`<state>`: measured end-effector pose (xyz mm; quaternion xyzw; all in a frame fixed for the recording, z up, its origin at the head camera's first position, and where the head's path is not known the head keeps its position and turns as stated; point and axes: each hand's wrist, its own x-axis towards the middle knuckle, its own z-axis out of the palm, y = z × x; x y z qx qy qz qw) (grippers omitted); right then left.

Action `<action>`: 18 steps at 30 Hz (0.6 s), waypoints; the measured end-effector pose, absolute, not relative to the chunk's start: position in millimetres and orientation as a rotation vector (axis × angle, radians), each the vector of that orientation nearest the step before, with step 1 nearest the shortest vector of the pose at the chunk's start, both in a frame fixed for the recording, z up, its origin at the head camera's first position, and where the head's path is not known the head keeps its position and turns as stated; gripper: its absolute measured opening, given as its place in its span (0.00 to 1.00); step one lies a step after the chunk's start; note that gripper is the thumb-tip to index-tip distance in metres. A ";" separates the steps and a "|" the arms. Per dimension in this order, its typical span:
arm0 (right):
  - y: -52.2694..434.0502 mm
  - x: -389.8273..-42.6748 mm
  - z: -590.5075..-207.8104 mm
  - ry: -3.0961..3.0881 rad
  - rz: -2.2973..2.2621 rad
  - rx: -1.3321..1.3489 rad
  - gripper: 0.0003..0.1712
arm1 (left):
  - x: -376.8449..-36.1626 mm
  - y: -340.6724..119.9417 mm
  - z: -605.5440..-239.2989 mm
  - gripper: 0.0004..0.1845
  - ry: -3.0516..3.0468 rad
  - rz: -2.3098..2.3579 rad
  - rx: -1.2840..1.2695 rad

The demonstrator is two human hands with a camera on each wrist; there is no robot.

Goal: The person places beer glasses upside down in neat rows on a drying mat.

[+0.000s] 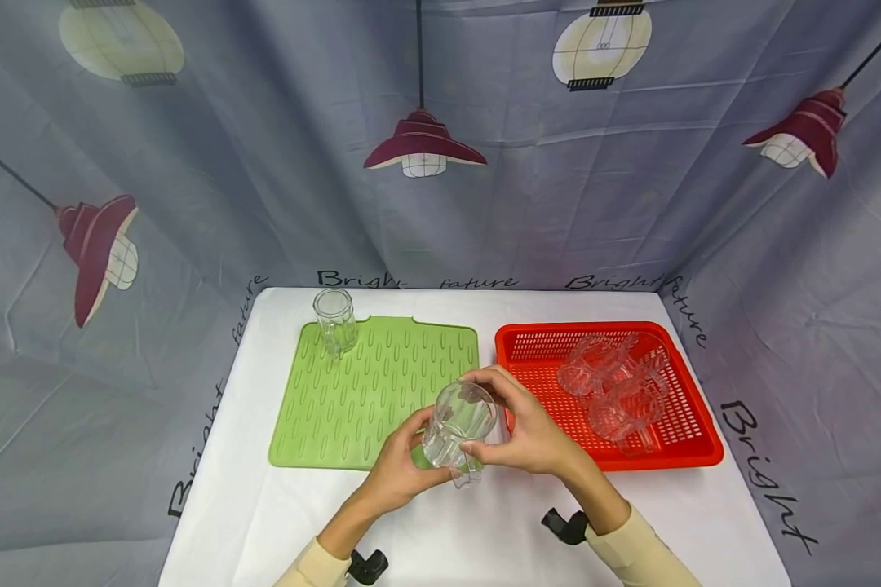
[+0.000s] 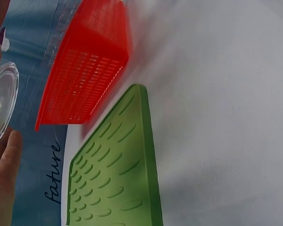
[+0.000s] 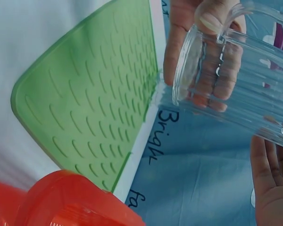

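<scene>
**Nearest us, a clear glass mug (image 1: 449,430) is leaning mouth-up**

We are seeing it being held above the table (image 1: 264,522), about the near right corner of the mat (image 1: 360,412), beside the basket (image 1: 543,329). Its handle is pointing toward the person. The left hand (image 1: 396,473) is gripping the base end, thumb and fingers curving round it. The right hand (image 1: 529,432) is pinching the mouth end, thumb on the near side, fingers on the far side.

Farther out, we are finding a second mug (image 1: 343,333) standing on the green mat's far left corner; which end is up we are not able to tell. Several other mugs (image 1: 624,412) are lying together inside the red basket, toward its right. Pale sleeves (image 1: 635,550) are covering the forearms, and a grey curtain (image 1: 301,204), printed with lamps (image 1: 423,147) and lettering, is hanging behind everything.
</scene>
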<state>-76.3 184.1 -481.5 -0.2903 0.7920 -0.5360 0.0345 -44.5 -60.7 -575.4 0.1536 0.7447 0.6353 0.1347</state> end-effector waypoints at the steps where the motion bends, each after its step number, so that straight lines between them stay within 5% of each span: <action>1: 184.6 -76.5 -481.5 2.435 -1.646 -0.889 0.44 | -44.4 -60.9 -575.4 0.49 2.161 1.841 0.443; 18: 225.5 -78.1 -488.3 2.366 -1.585 -0.855 0.46 | -51.4 -93.7 -551.2 0.47 2.276 1.853 0.594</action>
